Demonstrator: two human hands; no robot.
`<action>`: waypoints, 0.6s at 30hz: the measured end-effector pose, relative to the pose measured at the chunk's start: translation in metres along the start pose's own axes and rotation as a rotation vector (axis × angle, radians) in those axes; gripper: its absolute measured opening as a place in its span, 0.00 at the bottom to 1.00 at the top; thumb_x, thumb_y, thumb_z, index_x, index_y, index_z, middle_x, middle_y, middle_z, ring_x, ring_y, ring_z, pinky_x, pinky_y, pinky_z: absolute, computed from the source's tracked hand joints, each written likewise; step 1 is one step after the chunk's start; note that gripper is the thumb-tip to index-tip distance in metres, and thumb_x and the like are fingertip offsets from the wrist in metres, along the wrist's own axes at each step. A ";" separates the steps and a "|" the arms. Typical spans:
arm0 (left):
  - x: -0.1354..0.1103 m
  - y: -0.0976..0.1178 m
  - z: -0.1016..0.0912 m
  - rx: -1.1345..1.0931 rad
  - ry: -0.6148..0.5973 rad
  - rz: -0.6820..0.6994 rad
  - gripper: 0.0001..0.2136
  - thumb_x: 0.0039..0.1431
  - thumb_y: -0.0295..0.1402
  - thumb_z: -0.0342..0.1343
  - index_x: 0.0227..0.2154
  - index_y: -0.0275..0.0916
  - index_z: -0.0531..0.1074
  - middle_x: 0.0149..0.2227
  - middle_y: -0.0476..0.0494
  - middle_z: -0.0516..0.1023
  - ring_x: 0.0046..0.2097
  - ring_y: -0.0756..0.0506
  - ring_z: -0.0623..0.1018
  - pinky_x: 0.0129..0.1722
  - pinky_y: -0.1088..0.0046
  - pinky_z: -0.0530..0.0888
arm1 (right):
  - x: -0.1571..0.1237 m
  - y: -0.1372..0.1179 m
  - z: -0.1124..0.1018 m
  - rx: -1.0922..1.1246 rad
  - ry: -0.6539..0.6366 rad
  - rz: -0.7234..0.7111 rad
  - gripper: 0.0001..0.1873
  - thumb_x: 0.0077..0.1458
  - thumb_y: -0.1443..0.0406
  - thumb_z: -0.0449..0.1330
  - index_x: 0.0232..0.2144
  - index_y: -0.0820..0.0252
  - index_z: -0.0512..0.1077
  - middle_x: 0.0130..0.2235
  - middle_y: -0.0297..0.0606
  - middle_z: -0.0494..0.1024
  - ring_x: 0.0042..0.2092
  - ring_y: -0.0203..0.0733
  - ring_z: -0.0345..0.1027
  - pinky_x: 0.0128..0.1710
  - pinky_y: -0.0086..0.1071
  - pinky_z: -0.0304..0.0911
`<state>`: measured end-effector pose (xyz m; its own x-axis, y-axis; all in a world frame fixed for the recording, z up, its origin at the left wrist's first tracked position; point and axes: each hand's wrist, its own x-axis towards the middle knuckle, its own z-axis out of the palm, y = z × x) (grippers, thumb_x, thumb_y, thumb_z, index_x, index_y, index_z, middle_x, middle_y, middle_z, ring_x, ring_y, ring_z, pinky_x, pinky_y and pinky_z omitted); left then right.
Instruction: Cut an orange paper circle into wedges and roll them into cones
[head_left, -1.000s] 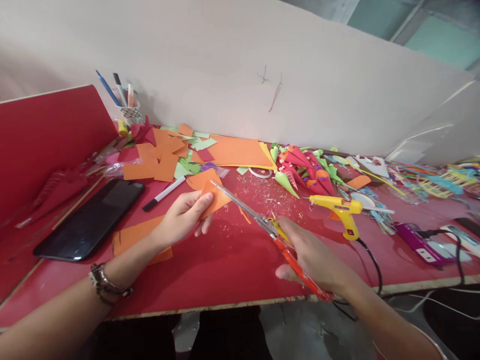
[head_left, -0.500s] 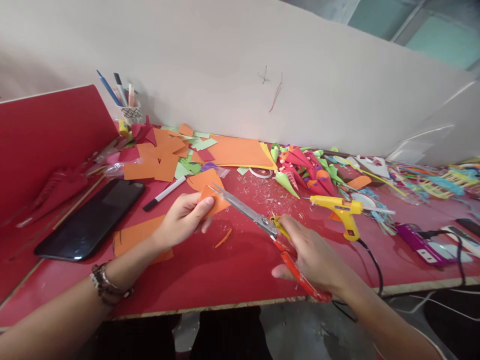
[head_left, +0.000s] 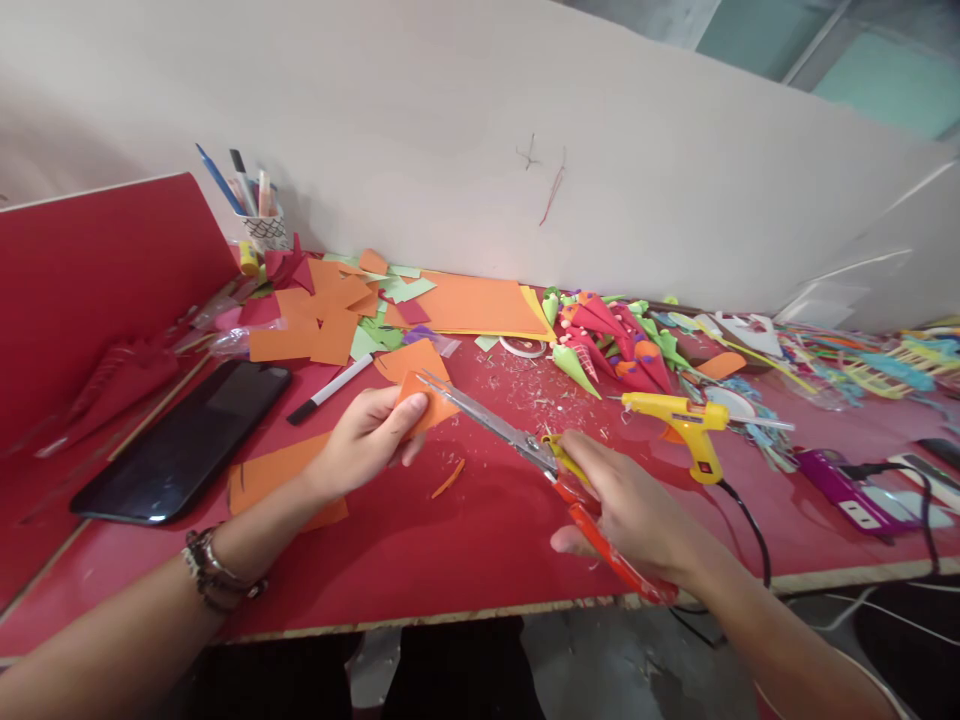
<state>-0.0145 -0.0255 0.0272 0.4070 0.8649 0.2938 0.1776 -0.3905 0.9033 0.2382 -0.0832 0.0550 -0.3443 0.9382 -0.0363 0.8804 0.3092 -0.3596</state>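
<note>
Between thumb and fingers, my left hand [head_left: 375,430] pinches a small piece of orange paper [head_left: 435,405] above the table. My right hand [head_left: 630,505] is wrapped round the red and yellow handles of a pair of scissors [head_left: 517,440]. The scissor blades point left and lie at the upper part of the paper, their tips near my left thumb. A thin orange paper strip [head_left: 448,479] lies on the table just below. Under my left forearm is a larger orange sheet [head_left: 281,470] with dark marks on it.
A black phone [head_left: 184,440] and a marker [head_left: 330,388] lie at the left. Orange and green paper scraps [head_left: 330,300] spread behind my left hand. A yellow glue gun [head_left: 690,430], its cord, and a pile of small coloured cones [head_left: 600,335] sit right. A purple power strip [head_left: 847,490] is farther right.
My right hand and the scissor handles have shifted slightly right and down. The blades look a little more closed at the paper. My left hand keeps its hold.
</note>
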 end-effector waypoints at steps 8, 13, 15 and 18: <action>0.001 -0.001 0.000 0.002 0.003 -0.008 0.22 0.60 0.43 0.40 0.14 0.38 0.57 0.11 0.53 0.61 0.15 0.56 0.59 0.14 0.80 0.57 | 0.002 -0.002 -0.002 0.079 -0.045 0.022 0.26 0.40 0.54 0.62 0.41 0.59 0.66 0.39 0.42 0.74 0.38 0.49 0.70 0.30 0.33 0.63; 0.001 -0.003 -0.001 0.023 -0.012 -0.050 0.21 0.61 0.41 0.39 0.14 0.38 0.57 0.11 0.53 0.61 0.15 0.55 0.59 0.14 0.80 0.57 | 0.002 0.000 -0.003 0.100 -0.065 0.041 0.20 0.43 0.57 0.61 0.39 0.58 0.67 0.36 0.41 0.74 0.36 0.47 0.69 0.29 0.32 0.61; 0.001 -0.002 0.000 0.033 -0.010 -0.056 0.21 0.61 0.40 0.39 0.14 0.38 0.57 0.11 0.53 0.61 0.15 0.55 0.59 0.14 0.80 0.57 | 0.002 0.000 -0.004 0.103 -0.062 0.040 0.19 0.43 0.58 0.61 0.38 0.59 0.67 0.36 0.40 0.74 0.35 0.45 0.68 0.29 0.32 0.60; 0.002 -0.002 0.001 0.032 0.000 -0.059 0.21 0.61 0.40 0.39 0.13 0.38 0.56 0.11 0.53 0.61 0.15 0.55 0.59 0.15 0.80 0.58 | 0.003 -0.002 -0.004 0.123 -0.073 0.059 0.13 0.45 0.59 0.60 0.34 0.59 0.67 0.34 0.38 0.73 0.33 0.42 0.67 0.29 0.30 0.59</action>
<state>-0.0134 -0.0234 0.0260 0.3950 0.8866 0.2405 0.2297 -0.3488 0.9086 0.2367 -0.0807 0.0592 -0.3196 0.9391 -0.1266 0.8549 0.2281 -0.4659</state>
